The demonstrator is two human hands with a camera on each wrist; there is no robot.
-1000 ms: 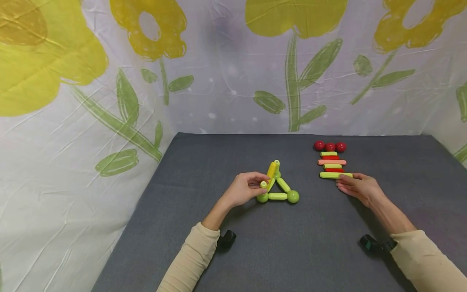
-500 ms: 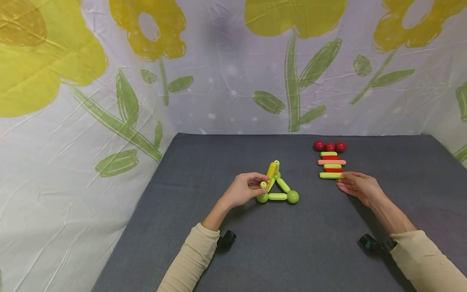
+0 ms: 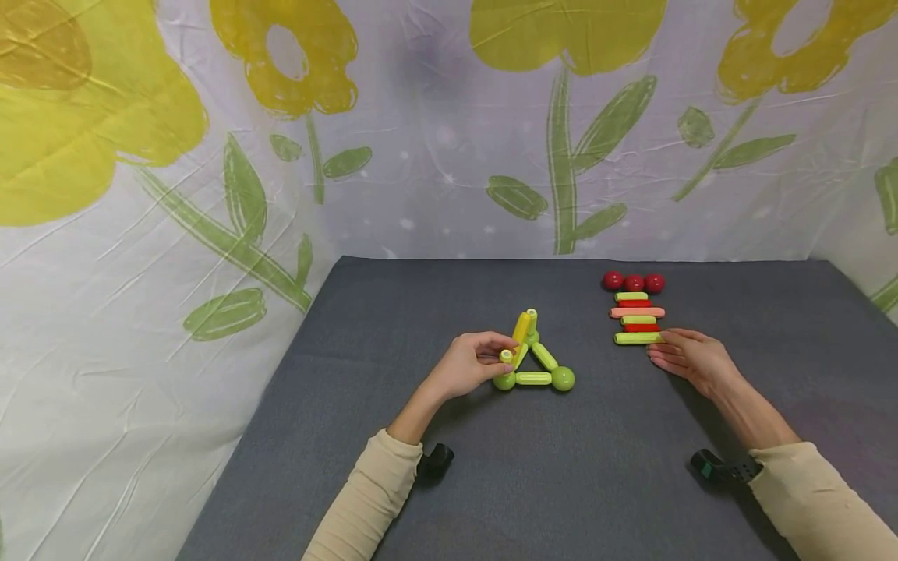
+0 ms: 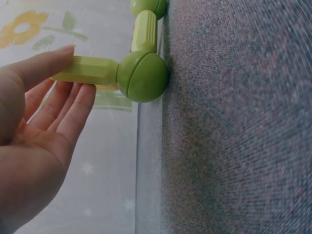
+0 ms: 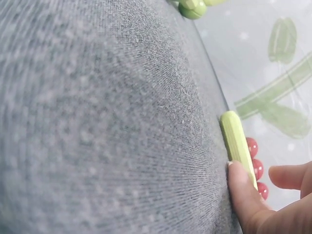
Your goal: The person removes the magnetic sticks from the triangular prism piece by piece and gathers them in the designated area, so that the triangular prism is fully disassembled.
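Observation:
My left hand [image 3: 473, 364] pinches a short upright light green toy building rod [image 4: 95, 70] between thumb and fingers. The rod joins a green ball [image 4: 144, 77] at the near left corner of a flat triangle of green rods [image 3: 534, 378] and balls. A second green rod [image 3: 532, 320] stands at the far corner, and a yellow rod [image 3: 521, 327] slants up beside it. My right hand [image 3: 691, 360] grips the right end of a long light green rod [image 5: 235, 139] lying on the table; in the right wrist view the thumb lies along its near side. The other right fingers are partly hidden there.
Behind the long rod lie a red rod [image 3: 641, 328], a short green rod [image 3: 638, 320], a pink rod [image 3: 636, 312] and more short rods in a column. A row of red balls [image 3: 634, 283] ends it. Flowered cloth [image 3: 435, 195] hangs behind the grey table [image 3: 561, 483].
The right thumb and fingers have closed over the long green rod's right end, which showed more fully before. The left hand and the triangle have stayed in place.

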